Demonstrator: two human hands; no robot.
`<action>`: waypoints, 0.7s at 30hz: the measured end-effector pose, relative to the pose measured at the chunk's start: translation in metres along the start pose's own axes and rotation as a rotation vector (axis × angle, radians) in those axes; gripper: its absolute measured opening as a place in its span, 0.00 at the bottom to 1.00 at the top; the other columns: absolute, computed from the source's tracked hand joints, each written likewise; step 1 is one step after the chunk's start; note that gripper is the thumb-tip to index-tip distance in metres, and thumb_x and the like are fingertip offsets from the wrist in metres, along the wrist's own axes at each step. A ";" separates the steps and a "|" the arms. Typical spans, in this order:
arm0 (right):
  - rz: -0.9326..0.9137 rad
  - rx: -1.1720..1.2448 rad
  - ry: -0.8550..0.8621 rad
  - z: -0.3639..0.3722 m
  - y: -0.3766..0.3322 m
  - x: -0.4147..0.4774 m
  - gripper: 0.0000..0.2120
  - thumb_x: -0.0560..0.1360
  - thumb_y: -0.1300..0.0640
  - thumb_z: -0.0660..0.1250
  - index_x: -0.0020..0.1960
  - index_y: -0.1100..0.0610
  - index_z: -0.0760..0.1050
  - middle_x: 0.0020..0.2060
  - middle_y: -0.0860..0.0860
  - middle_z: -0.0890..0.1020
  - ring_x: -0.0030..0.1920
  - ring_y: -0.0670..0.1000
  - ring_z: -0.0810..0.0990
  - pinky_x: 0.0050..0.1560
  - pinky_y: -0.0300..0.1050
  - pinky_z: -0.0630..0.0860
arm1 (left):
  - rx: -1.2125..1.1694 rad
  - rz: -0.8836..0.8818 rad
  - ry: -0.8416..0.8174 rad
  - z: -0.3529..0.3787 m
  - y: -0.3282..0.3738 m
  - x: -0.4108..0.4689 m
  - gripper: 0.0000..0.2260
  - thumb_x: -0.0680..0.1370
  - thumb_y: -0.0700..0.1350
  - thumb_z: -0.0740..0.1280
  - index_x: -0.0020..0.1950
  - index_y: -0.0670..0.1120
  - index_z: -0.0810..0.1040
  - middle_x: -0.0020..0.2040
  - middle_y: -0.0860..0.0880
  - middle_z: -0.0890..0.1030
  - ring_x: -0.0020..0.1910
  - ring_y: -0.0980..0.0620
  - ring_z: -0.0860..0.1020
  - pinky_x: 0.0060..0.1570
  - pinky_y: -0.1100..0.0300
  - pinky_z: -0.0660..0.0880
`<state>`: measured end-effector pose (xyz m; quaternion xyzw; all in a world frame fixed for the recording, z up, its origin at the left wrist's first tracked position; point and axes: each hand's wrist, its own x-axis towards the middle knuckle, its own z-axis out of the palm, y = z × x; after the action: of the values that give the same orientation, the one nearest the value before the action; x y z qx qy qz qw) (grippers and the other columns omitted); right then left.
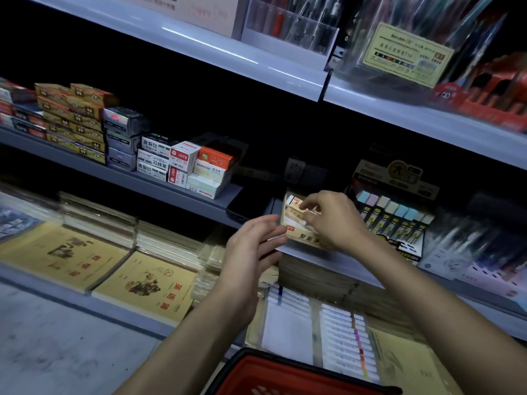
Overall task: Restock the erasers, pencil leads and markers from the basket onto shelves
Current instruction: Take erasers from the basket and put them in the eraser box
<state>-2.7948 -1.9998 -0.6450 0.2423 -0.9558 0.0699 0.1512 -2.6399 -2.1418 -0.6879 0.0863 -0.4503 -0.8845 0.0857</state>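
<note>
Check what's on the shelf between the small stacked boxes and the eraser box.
Head view: one dark flat slab, possibly a phone, lying at the shelf edge.

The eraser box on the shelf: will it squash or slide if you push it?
The eraser box looks like thin cardboard, so it probably dents if squeezed. Its flat bottom rests on the smooth shelf, so it likely slides, not tips.

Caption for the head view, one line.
Right hand reaches into the eraser box on the shelf; left hand open beside it, red basket below.
</note>
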 end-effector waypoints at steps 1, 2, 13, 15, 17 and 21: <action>-0.011 0.015 0.003 -0.006 0.000 -0.009 0.09 0.78 0.52 0.70 0.58 0.49 0.83 0.55 0.48 0.83 0.56 0.52 0.80 0.53 0.50 0.78 | 0.075 0.028 -0.009 0.001 -0.002 -0.003 0.10 0.81 0.43 0.67 0.61 0.50 0.83 0.53 0.51 0.88 0.56 0.53 0.85 0.60 0.55 0.79; -0.025 0.031 0.004 -0.012 0.000 -0.020 0.09 0.78 0.52 0.70 0.58 0.48 0.83 0.55 0.47 0.82 0.56 0.51 0.80 0.53 0.49 0.77 | 0.152 0.057 -0.015 0.002 -0.003 -0.006 0.10 0.80 0.42 0.69 0.59 0.51 0.84 0.52 0.52 0.88 0.54 0.54 0.85 0.58 0.58 0.80; -0.061 0.240 -0.088 -0.046 0.010 -0.188 0.27 0.79 0.39 0.68 0.75 0.44 0.68 0.69 0.41 0.71 0.65 0.43 0.71 0.61 0.40 0.71 | 1.327 0.501 -0.249 -0.012 -0.059 -0.045 0.24 0.76 0.56 0.68 0.72 0.55 0.73 0.66 0.56 0.76 0.63 0.56 0.75 0.59 0.59 0.74; -0.046 0.239 -0.088 -0.031 0.016 -0.221 0.28 0.78 0.40 0.69 0.75 0.45 0.69 0.69 0.43 0.72 0.67 0.44 0.72 0.64 0.44 0.72 | 1.495 0.516 -0.291 -0.019 -0.074 -0.058 0.26 0.76 0.59 0.64 0.74 0.54 0.72 0.68 0.53 0.75 0.65 0.50 0.75 0.60 0.52 0.75; -0.041 0.231 -0.102 -0.011 0.022 -0.253 0.29 0.77 0.41 0.70 0.75 0.47 0.70 0.71 0.46 0.72 0.69 0.47 0.71 0.67 0.46 0.71 | 1.678 0.508 -0.355 -0.029 -0.094 -0.071 0.29 0.76 0.62 0.62 0.76 0.54 0.70 0.70 0.50 0.74 0.66 0.46 0.74 0.62 0.49 0.74; 0.016 0.186 -0.242 0.043 0.031 -0.308 0.33 0.75 0.37 0.69 0.76 0.48 0.68 0.73 0.50 0.70 0.72 0.52 0.70 0.71 0.53 0.71 | 1.962 0.444 -0.516 -0.058 -0.134 -0.091 0.35 0.75 0.66 0.58 0.81 0.54 0.62 0.77 0.45 0.68 0.76 0.41 0.66 0.73 0.41 0.63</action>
<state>-2.5635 -1.8455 -0.7872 0.2543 -0.9583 0.1299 0.0114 -2.5484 -2.0886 -0.8239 -0.1589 -0.9828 -0.0851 0.0399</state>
